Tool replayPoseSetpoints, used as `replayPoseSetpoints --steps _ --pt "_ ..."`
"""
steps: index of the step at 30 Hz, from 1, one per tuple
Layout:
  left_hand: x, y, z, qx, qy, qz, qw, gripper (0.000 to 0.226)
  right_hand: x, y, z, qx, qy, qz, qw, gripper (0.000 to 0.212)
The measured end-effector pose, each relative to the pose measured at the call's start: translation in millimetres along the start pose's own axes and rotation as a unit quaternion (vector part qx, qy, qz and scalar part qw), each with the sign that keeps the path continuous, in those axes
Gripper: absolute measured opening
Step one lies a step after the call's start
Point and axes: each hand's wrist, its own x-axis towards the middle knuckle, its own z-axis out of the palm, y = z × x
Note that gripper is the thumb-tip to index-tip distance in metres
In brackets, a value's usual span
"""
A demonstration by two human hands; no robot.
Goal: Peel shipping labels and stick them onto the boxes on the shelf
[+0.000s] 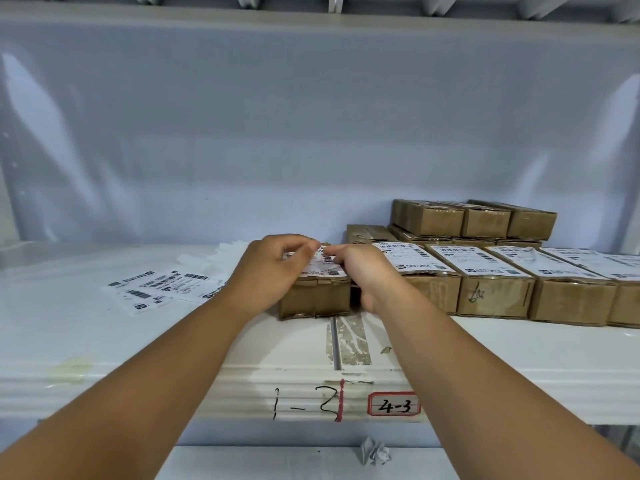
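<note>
Two hands meet on top of a small cardboard box standing at the front of the white shelf. A printed label lies on the lid of this box. The left hand comes over the box's left side, its fingers curled and their tips on the far part of the label. The right hand comes over the right side, fingers bent, with their tips on the label beside those of the left. I cannot tell whether either hand pinches the label's edge or only presses on it.

Loose labels lie flat on the shelf to the left of the box. To its right stands a row of labelled boxes, side by side, with a stack of more boxes behind them. The shelf's front edge carries a red-framed tag reading 4-3. A crumpled scrap of paper lies on the level below.
</note>
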Motion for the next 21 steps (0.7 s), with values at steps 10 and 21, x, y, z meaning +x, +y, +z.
replayPoseSetpoints --steps 10,21 --pt "6 -10 1 -0.003 -0.064 -0.097 0.993 0.024 -4 -1 1 -0.008 0.002 -0.008 1.000 0.033" --pt "8 -12 2 -0.045 -0.106 -0.128 0.985 0.040 3 0 1 0.019 -0.024 0.030 0.999 0.036"
